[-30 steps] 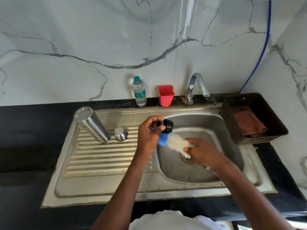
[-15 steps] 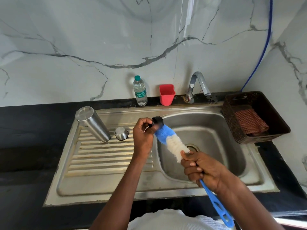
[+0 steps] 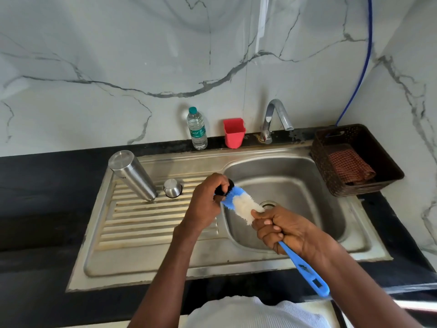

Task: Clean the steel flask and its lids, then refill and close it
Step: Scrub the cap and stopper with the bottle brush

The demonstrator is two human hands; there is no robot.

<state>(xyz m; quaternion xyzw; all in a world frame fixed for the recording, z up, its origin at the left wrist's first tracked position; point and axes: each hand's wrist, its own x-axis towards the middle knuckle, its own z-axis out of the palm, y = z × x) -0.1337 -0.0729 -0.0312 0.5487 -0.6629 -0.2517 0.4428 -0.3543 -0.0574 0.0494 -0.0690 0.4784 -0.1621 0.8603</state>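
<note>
While the left hand point(image 3: 204, 204) grips a black lid point(image 3: 224, 187) at its fingertips, the right hand point(image 3: 282, 229) holds a blue brush point(image 3: 241, 204) by the handle, its bristle head pressed against the lid. Left of the left hand, beyond it on the drainboard point(image 3: 146, 223), the flask point(image 3: 132, 175) stands upside down, with a steel cap point(image 3: 172, 187) just beside it.

Left hand point(image 3: 204, 204) grips what looks like a black lid point(image 3: 224, 187) against the brush point(image 3: 243, 205) held by the right hand point(image 3: 281, 229).

Bright, soft daylight; wide-angle edge distortion.
</note>
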